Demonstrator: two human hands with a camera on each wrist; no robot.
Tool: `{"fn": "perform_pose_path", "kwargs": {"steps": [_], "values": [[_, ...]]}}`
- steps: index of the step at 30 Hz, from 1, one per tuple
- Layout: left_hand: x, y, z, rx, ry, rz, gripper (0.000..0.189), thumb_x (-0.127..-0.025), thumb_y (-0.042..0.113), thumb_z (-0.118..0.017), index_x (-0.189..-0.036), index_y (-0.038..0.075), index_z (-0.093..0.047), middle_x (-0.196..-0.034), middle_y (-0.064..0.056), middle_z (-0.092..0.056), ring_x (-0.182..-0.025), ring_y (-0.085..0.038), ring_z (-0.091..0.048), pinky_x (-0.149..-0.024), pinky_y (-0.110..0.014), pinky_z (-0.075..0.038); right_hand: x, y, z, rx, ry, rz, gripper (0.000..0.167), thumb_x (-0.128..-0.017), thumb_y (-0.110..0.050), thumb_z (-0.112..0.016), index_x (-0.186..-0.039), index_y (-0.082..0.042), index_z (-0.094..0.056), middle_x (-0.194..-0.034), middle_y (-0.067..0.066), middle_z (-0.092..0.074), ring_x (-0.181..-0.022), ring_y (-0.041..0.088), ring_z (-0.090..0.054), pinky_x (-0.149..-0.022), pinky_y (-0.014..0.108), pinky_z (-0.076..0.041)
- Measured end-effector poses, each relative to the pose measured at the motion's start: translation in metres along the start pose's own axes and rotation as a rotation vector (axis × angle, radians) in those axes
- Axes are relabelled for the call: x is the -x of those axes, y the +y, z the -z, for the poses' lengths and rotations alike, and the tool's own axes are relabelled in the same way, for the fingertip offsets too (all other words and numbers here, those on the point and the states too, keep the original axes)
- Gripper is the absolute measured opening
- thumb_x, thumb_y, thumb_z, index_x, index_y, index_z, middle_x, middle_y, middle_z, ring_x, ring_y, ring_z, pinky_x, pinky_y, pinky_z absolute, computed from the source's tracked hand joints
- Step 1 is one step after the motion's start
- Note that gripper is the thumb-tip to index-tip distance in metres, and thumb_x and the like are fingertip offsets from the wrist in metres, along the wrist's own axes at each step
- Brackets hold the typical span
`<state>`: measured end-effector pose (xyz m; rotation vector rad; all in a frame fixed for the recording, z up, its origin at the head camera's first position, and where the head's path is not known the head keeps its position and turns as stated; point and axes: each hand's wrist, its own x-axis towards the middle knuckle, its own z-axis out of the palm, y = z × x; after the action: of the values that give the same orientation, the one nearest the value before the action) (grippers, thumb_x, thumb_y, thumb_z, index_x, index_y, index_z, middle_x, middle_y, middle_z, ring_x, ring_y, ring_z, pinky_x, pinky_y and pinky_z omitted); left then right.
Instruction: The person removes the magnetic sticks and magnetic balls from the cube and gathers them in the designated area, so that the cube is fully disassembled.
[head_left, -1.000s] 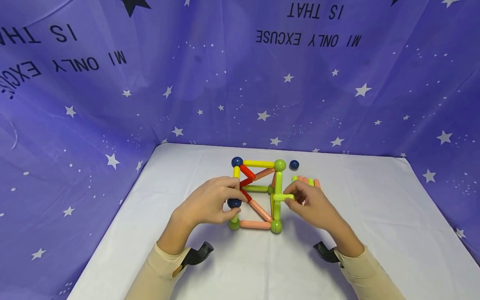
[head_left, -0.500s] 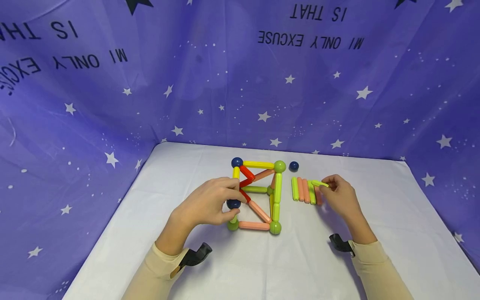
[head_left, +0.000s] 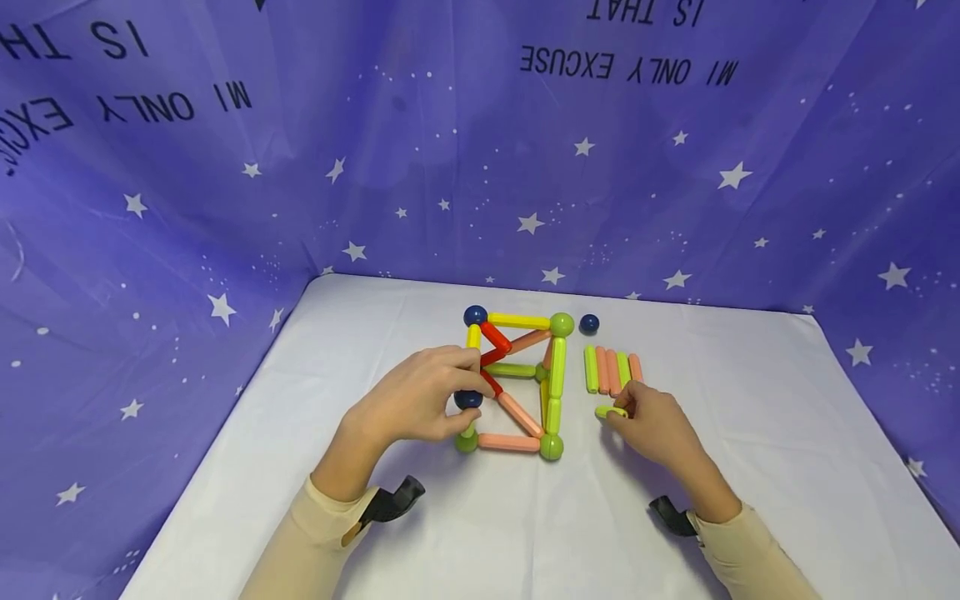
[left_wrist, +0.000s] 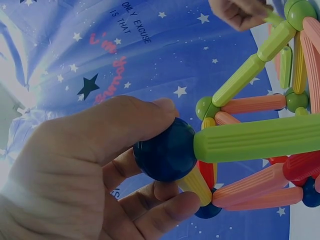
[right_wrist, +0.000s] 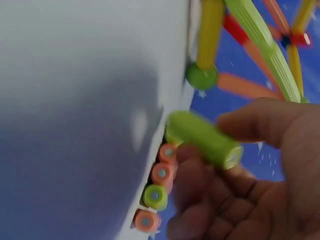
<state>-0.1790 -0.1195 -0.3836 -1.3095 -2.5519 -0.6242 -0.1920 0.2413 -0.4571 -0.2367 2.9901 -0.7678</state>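
Observation:
A frame of magnetic sticks and balls [head_left: 557, 367] stands mid-table, in yellow, red, salmon and lime green. My left hand [head_left: 420, 396] grips a dark blue ball [left_wrist: 167, 150] at its left side, thumb on one side and fingers on the other. From that ball a green stick [left_wrist: 255, 139] runs out across the left wrist view. To the right of the frame, my right hand [head_left: 660, 425] pinches a loose lime green magnetic stick [right_wrist: 200, 137] between thumb and fingers. That stick is apart from the frame, just in front of a row of sticks [head_left: 602, 371].
The row holds several green and salmon sticks side by side. Behind it lies a loose dark blue ball [head_left: 589, 324]. White cloth covers the table [head_left: 360, 333], and a purple star-printed curtain [head_left: 420, 167] rises along its back and sides.
My right hand has carried the green stick from the frame's right side out to the row's right end, then back left and nearer to me. My left hand keeps its grip on the blue ball.

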Motion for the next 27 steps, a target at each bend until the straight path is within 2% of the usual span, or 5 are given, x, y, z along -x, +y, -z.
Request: {"fn": "perform_pose_path", "kwargs": {"steps": [5,9,13,20,27], "values": [[0.001,0.000,0.002,0.000,0.005,-0.012,0.016,-0.080,0.017,-0.072,-0.095,0.020,-0.075,-0.083,0.008,-0.047,-0.074,-0.008,-0.043,-0.065,-0.024,-0.039,0.004,-0.009,-0.013,0.105,-0.055,-0.042,0.024,-0.081,-0.023,-0.074,-0.083,-0.008,-0.055,-0.062,0.001,-0.050,-0.053,0.015,-0.045,-0.047,0.030,-0.034],[0.002,0.000,0.001,0.000,0.008,-0.020,0.017,-0.080,0.018,-0.072,-0.097,0.021,-0.076,-0.084,0.009,-0.049,-0.074,-0.008,-0.043,-0.065,-0.024,-0.039,0.005,-0.013,-0.017,0.123,-0.070,-0.067,0.027,-0.082,-0.027,-0.074,-0.080,-0.009,-0.054,-0.060,0.001,-0.048,-0.052,0.016,-0.045,-0.046,0.030,-0.033],[0.002,0.000,0.000,-0.001,0.012,-0.020,0.018,-0.080,0.019,-0.072,-0.097,0.022,-0.076,-0.083,0.009,-0.049,-0.073,-0.007,-0.043,-0.065,-0.024,-0.039,0.005,-0.016,-0.011,0.128,-0.064,-0.060,0.027,-0.086,-0.032,-0.071,-0.076,-0.011,-0.056,-0.056,-0.001,-0.050,-0.049,0.015,-0.045,-0.045,0.030,-0.034],[0.001,0.000,0.000,-0.009,0.009,-0.023,0.018,-0.079,0.018,-0.072,-0.097,0.022,-0.076,-0.083,0.009,-0.048,-0.074,-0.008,-0.043,-0.065,-0.024,-0.039,0.000,-0.030,0.005,0.145,0.004,0.017,0.023,-0.088,-0.031,-0.064,-0.079,-0.011,-0.060,-0.054,-0.003,-0.050,-0.047,0.014,-0.045,-0.044,0.030,-0.035],[0.001,0.001,0.001,-0.010,0.008,-0.017,0.018,-0.080,0.018,-0.072,-0.097,0.022,-0.076,-0.084,0.009,-0.048,-0.074,-0.008,-0.043,-0.065,-0.024,-0.039,-0.012,-0.064,0.009,0.122,0.056,0.132,0.019,-0.087,-0.027,-0.066,-0.076,-0.014,-0.059,-0.054,-0.006,-0.050,-0.047,0.012,-0.045,-0.045,0.030,-0.036]]}}
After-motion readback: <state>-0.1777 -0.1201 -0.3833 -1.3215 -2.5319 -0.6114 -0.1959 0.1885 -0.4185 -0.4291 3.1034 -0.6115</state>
